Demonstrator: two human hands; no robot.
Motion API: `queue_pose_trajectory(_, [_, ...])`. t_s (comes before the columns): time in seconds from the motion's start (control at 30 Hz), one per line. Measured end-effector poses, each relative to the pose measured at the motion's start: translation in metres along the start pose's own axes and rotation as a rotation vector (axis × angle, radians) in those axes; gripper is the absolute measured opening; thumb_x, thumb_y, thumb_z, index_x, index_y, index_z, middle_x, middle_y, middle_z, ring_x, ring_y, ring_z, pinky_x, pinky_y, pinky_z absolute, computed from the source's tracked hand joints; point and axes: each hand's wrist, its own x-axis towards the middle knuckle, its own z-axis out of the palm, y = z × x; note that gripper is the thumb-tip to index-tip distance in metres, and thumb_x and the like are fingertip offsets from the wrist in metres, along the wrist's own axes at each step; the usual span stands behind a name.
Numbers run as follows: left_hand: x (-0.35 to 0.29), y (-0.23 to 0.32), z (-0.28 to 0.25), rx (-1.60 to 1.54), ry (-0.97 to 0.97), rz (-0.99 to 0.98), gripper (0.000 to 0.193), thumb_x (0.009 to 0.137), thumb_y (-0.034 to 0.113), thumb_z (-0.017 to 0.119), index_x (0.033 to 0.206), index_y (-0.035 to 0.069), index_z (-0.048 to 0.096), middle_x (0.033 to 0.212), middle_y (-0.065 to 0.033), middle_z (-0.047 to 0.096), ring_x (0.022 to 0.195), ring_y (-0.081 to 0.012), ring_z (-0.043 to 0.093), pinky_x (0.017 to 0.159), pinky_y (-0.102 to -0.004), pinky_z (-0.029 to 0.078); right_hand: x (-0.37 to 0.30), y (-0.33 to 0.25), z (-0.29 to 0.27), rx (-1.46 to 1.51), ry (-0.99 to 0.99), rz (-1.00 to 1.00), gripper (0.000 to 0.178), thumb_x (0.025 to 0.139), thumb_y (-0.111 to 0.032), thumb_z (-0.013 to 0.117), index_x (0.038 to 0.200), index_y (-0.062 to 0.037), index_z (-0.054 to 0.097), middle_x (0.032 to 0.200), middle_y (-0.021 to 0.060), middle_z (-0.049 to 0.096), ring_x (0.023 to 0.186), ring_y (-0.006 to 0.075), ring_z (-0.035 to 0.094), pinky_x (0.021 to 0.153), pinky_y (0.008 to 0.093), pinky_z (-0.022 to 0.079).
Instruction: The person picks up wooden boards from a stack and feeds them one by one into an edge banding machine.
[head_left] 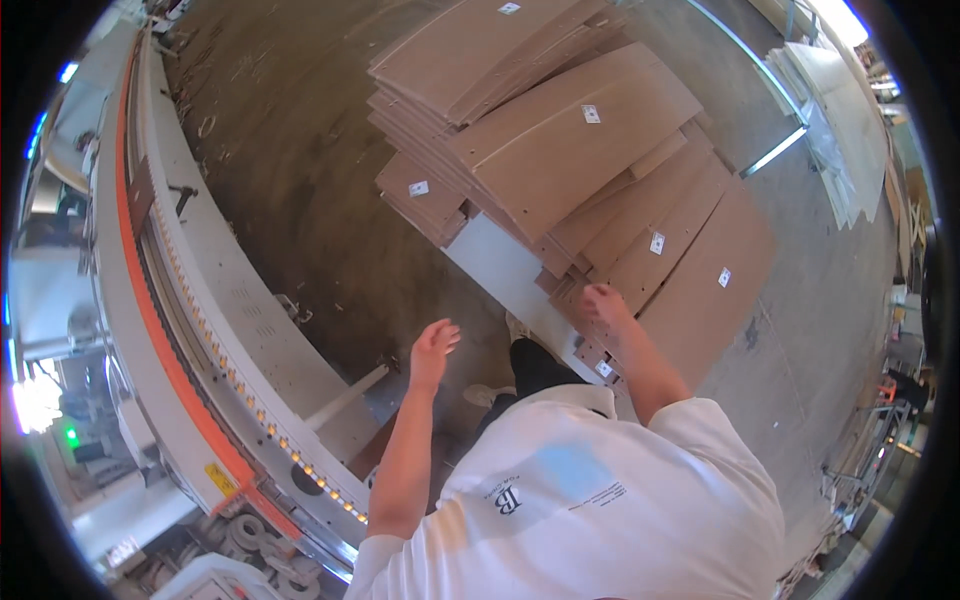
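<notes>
In the head view my left hand (435,341) is raised over the floor between the machine and the stacked panels. Its fingers are loosely bent and apart, with nothing in them. My right hand (606,303) is above the near edge of the stack of brown panels (690,240). Its fingers are loosely curled and slightly apart, and no panel is seen in its grip; whether it touches the stack I cannot tell. Other brown panels (580,140) lie overlapping farther off, several with small white labels. A pale board (500,262) shows beneath the piles.
A long machine with an orange strip (190,400) and a row of small rollers (245,388) runs along the left. A pale bar (345,397) juts from it toward me. White sheets (825,130) stand at the far right. My shoes (487,395) are on the floor beside the stack.
</notes>
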Motion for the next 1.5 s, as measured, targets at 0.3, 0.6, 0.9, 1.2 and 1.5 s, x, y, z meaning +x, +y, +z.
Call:
queue_pose_trajectory(0.3, [0.21, 0.076, 0.163, -0.045, -0.072, -0.09, 0.053, 0.103, 0.033, 0.064, 0.14, -0.002, 0.048, 0.125, -0.0125, 0.065, 0.11, -0.0226, 0.065, 0.092, -0.0377, 0.056, 0.18, -0.184, -0.105, 0.263, 0.554, -0.265, 0.046, 0.099, -0.038, 0.07, 0.132, -0.008, 0.06, 0.103, 0.0048, 0.067, 0.094, 0.0182, 0.066, 0.075, 0.036, 0.059])
queue_pose_trajectory(0.6, [0.253, 0.09, 0.205, -0.057, 0.007, -0.26, 0.044, 0.098, 0.033, 0.074, 0.131, 0.01, 0.055, 0.124, -0.0018, 0.063, 0.11, -0.0176, 0.06, 0.083, -0.0385, 0.051, 0.239, -0.217, -0.151, 0.496, 0.477, -0.137, 0.039, 0.097, -0.038, 0.073, 0.123, -0.0108, 0.062, 0.105, 0.0025, 0.066, 0.093, 0.0162, 0.065, 0.082, 0.0377, 0.059])
queue_pose_trajectory(0.9, [0.252, 0.083, 0.199, -0.115, -0.07, -0.272, 0.042, 0.098, 0.03, 0.074, 0.132, 0.013, 0.057, 0.123, 0.001, 0.066, 0.102, -0.0151, 0.063, 0.076, -0.0344, 0.051, 0.157, -0.129, -0.205, 0.766, 0.476, -0.306, 0.041, 0.1, -0.028, 0.07, 0.133, -0.0071, 0.058, 0.123, 0.0049, 0.068, 0.108, 0.0201, 0.068, 0.09, 0.038, 0.059])
queue_pose_trajectory(1.2, [0.22, 0.068, 0.196, -0.112, -0.09, -0.271, 0.045, 0.099, 0.029, 0.073, 0.137, 0.016, 0.054, 0.124, 0.0007, 0.066, 0.102, -0.0158, 0.064, 0.074, -0.0345, 0.053, 0.093, -0.095, -0.158, 0.883, 0.365, -0.394, 0.039, 0.102, -0.026, 0.068, 0.134, -0.0048, 0.058, 0.125, 0.0044, 0.069, 0.114, 0.0184, 0.067, 0.096, 0.0362, 0.055])
queue_pose_trajectory(1.5, [0.138, 0.049, 0.152, -0.224, 0.02, -0.261, 0.043, 0.104, 0.033, 0.064, 0.142, 0.016, 0.05, 0.127, 0.0007, 0.064, 0.105, -0.0135, 0.063, 0.077, -0.032, 0.051, 0.094, -0.16, -0.079, 0.384, 0.248, -0.154, 0.044, 0.097, -0.04, 0.073, 0.128, -0.013, 0.059, 0.119, 0.0015, 0.066, 0.105, 0.0168, 0.066, 0.086, 0.0396, 0.057])
